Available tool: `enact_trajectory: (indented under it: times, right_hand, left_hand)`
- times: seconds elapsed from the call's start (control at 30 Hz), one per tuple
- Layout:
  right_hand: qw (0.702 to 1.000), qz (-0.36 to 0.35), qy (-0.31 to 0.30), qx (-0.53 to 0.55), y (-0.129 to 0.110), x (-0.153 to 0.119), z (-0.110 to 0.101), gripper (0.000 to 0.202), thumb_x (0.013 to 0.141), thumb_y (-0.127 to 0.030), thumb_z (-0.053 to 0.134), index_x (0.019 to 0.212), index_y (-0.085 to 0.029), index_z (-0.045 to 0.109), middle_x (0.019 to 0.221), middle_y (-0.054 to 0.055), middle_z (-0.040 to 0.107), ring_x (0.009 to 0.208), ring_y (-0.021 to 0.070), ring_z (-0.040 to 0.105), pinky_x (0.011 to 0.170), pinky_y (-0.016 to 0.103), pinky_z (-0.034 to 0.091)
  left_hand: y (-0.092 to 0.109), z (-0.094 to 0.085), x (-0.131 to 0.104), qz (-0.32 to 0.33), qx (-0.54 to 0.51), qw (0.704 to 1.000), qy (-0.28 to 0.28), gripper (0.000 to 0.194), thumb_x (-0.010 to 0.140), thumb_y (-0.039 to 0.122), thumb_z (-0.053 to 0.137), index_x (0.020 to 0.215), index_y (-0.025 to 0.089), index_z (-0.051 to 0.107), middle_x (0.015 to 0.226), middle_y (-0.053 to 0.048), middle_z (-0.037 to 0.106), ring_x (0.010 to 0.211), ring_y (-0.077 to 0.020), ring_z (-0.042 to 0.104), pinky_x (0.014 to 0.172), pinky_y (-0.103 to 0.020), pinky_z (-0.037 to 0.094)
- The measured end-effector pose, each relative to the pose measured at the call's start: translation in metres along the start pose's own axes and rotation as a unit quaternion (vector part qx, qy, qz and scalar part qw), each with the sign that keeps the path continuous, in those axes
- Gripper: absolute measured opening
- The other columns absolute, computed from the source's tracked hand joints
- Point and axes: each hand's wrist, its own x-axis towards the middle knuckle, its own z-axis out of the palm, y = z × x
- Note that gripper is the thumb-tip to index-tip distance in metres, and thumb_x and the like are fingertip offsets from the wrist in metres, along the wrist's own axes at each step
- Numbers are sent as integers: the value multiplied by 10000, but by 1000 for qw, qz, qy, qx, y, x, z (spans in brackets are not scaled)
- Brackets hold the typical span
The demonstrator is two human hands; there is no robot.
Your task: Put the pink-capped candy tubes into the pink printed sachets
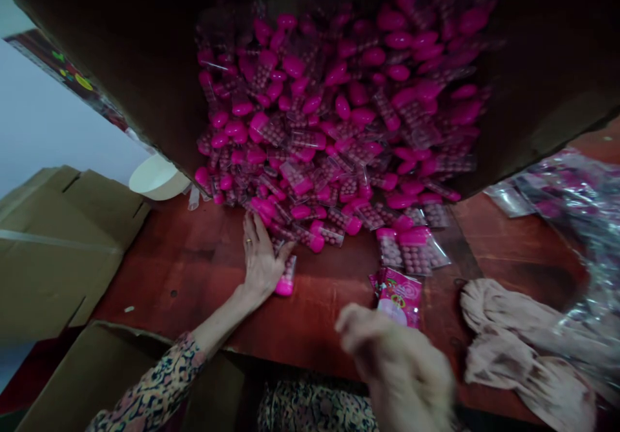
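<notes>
A large heap of small clear tubes with bright pink caps (300,141), filled with pale pink beads, spills from a big cardboard box (527,102) onto the table. My left hand (261,257) lies open at the heap's front edge, its fingers stretched out against the nearest tubes. One tube (285,280) lies beside its thumb. Closer to me, my right hand (402,367) is raised and smeared by motion. Its fingers look curled, but whether they hold anything cannot be made out. Printed pink packets (400,296) lie just beyond it.
A crumpled beige cloth (518,348) and a pile of clear plastic bags (591,225) are at the right. A white bowl (159,177) sits by the box's left side. Folded cardboard (58,245) stands at the left of the red wooden table (208,232).
</notes>
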Motion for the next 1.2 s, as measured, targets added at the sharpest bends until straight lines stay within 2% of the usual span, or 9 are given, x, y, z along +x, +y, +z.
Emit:
enact_trajectory:
  times: [0.07, 0.2, 0.4, 0.53, 0.7, 0.8, 0.93, 1.03, 1.2]
  right_hand:
    - [995, -34, -79, -49, 4, 18, 26, 220, 911, -237, 408, 752, -184, 551, 624, 13, 547, 564, 156, 535, 518, 290, 464]
    - [979, -46, -85, -181, 24, 24, 56, 219, 875, -128, 372, 916, -156, 585, 803, 93, 601, 740, 232, 546, 658, 384, 491]
    - [962, -33, -112, -247, 42, 17, 53, 213, 868, -92, 382, 856, -172, 580, 841, 92, 569, 754, 237, 513, 656, 385, 492]
    - [960, -32, -105, -256, 42, 17, 52, 191, 864, -81, 412, 848, -169, 581, 820, 84, 567, 735, 231, 515, 649, 379, 493]
    - [972, -36, -56, -226, 34, 11, 22, 205, 895, -104, 400, 858, -186, 584, 770, 42, 574, 697, 182, 541, 632, 306, 498]
    - [970, -7, 58, -236, 34, 6, -18, 139, 900, -155, 445, 936, -174, 578, 854, 70, 582, 794, 193, 568, 702, 330, 493]
    - [927, 70, 182, -320, 49, 3, -62, 232, 859, -380, 530, 931, -168, 592, 866, 84, 592, 801, 227, 577, 736, 394, 476]
    - [928, 112, 164, -316, 62, 2, -70, 366, 834, -491, 521, 968, -156, 583, 857, 86, 594, 758, 224, 571, 697, 389, 477]
    - [931, 115, 97, -332, 72, 0, -57, 500, 828, -576, 467, 1053, -142, 572, 943, 125, 581, 876, 271, 557, 755, 427, 468]
  left_hand:
    - [15, 8, -7, 5, -12, 1000, -4, 885, 809, 516, 477, 1433, 78, 27, 1490, -282, 87, 1375, -359, 65, 1062, -570, 157]
    - [31, 16, -11, 25, -70, 997, -19, 758, 852, 455, 434, 1440, 158, 58, 1508, -216, 94, 1380, -337, 75, 1068, -551, 175]
    - [33, 6, -10, 49, -72, 996, -15, 589, 870, 357, 437, 1397, 161, 260, 1398, -190, 308, 1308, -307, 310, 1030, -484, 309]
    - [33, 2, -18, 101, -12, 994, 26, 639, 876, 343, 430, 1430, 161, 168, 1431, -205, 274, 1334, -326, 236, 1043, -517, 259]
    - [40, 11, -29, 182, 67, 980, -36, 647, 862, 363, 453, 1425, 170, 196, 1487, -228, 135, 1354, -384, 145, 1010, -582, 254]
    - [47, 17, -25, 165, 84, 982, -38, 696, 843, 392, 476, 1430, 159, 183, 1488, -241, 132, 1358, -397, 122, 1010, -603, 236]
    - [55, 25, -15, 151, 84, 985, 0, 742, 839, 423, 476, 1441, 144, 144, 1488, -248, 143, 1364, -388, 107, 1029, -603, 193]
    - [58, 26, -12, 173, 68, 982, 26, 733, 853, 411, 461, 1447, 160, 113, 1497, -232, 127, 1370, -370, 94, 1038, -599, 173]
    - [72, 10, -27, 229, 45, 971, 59, 676, 859, 303, 481, 1440, 259, 140, 1523, -147, 101, 1375, -358, 84, 1041, -608, 166]
